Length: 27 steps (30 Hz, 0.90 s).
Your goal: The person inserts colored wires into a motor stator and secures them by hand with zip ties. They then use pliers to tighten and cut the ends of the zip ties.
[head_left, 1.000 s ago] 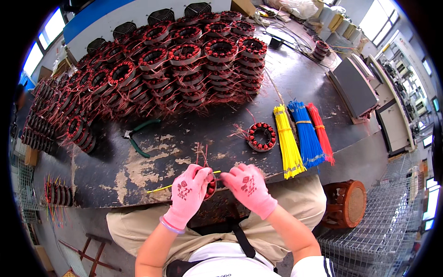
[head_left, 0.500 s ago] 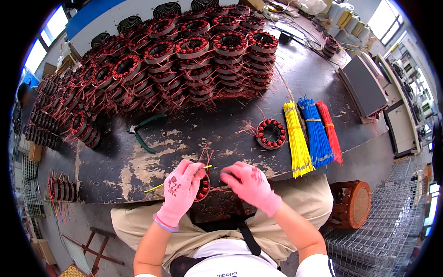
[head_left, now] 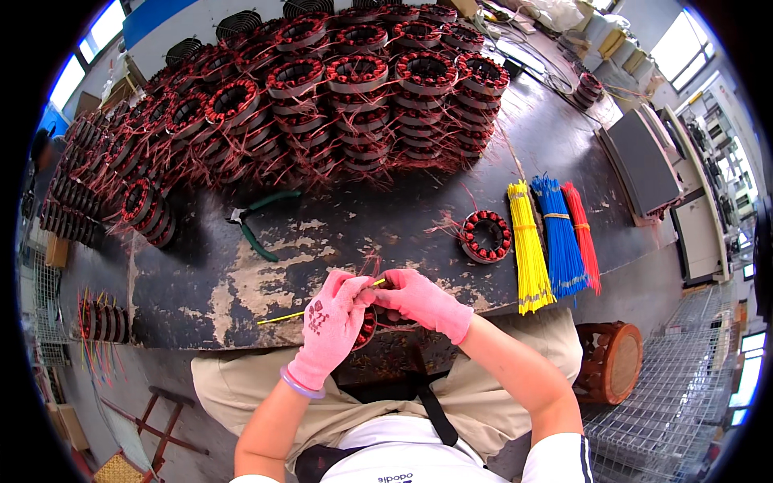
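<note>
My left hand (head_left: 332, 315), in a pink glove, pinches a thin yellow wire (head_left: 283, 319) whose long end sticks out to the left. The wire's short end shows between both hands. Gloved the same way, my right hand (head_left: 425, 306) is closed with its fingertips against the left ones, at that short end. Just below the hands, at the table's edge, is a wire-wound stator (head_left: 367, 332) with red coils, partly covered by my left hand. Thin copper-red leads (head_left: 371, 262) rise behind the fingers. What exactly lies between the fingertips is mostly hidden.
Stacked stators (head_left: 358, 76) fill the back of the dark worn table (head_left: 338, 225). Green-handled cutters (head_left: 258, 225) lie to the left, a single stator (head_left: 485, 237) to the right. Beside it are bundled yellow (head_left: 528, 249), blue (head_left: 561, 237) and red wires (head_left: 581, 237). A wooden stool (head_left: 616, 362) stands lower right.
My right hand has moved left and met my left hand at the yellow wire's short end. The view has shifted slightly, so the table things appear farther right.
</note>
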Each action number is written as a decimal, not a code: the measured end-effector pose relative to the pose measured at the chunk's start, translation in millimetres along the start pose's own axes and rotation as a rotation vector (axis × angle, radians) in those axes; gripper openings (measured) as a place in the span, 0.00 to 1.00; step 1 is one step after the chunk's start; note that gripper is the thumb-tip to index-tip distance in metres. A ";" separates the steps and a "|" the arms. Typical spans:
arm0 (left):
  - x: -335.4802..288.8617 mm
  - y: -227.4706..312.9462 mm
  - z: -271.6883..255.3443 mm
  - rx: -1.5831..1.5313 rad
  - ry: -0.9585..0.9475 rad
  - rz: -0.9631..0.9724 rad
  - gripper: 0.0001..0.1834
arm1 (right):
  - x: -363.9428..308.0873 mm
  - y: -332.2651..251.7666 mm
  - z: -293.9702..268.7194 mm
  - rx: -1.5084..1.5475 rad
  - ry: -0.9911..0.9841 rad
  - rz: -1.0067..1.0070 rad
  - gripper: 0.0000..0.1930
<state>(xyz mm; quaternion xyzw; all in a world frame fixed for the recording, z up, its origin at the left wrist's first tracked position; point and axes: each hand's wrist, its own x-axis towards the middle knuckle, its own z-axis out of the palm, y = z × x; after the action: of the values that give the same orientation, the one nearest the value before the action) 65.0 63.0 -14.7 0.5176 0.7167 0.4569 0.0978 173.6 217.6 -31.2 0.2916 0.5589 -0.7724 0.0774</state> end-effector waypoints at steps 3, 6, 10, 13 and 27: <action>-1.3 -3.1 -1.2 -0.018 0.006 0.002 0.13 | -0.6 -6.6 2.4 -0.034 -0.012 0.004 0.11; -2.2 -3.5 -4.9 0.044 -0.021 -0.029 0.13 | 3.3 -3.7 4.2 -0.036 -0.034 -0.023 0.12; 4.3 2.4 3.4 0.145 -0.020 -0.057 0.09 | -3.4 -6.8 -1.2 -0.222 0.088 -0.108 0.17; 2.4 -5.0 12.2 0.145 -0.003 -0.039 0.07 | 4.5 4.5 -5.0 -0.220 0.085 -0.095 0.15; 4.9 12.3 -1.5 0.274 -0.065 0.005 0.10 | -10.3 28.6 -8.8 -0.022 0.350 -0.307 0.08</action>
<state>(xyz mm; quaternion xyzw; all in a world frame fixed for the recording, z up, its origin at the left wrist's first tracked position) 69.9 66.8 -2.9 0.5425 0.7675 0.3381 0.0483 198.0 213.1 -50.8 0.3317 0.6101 -0.7066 -0.1359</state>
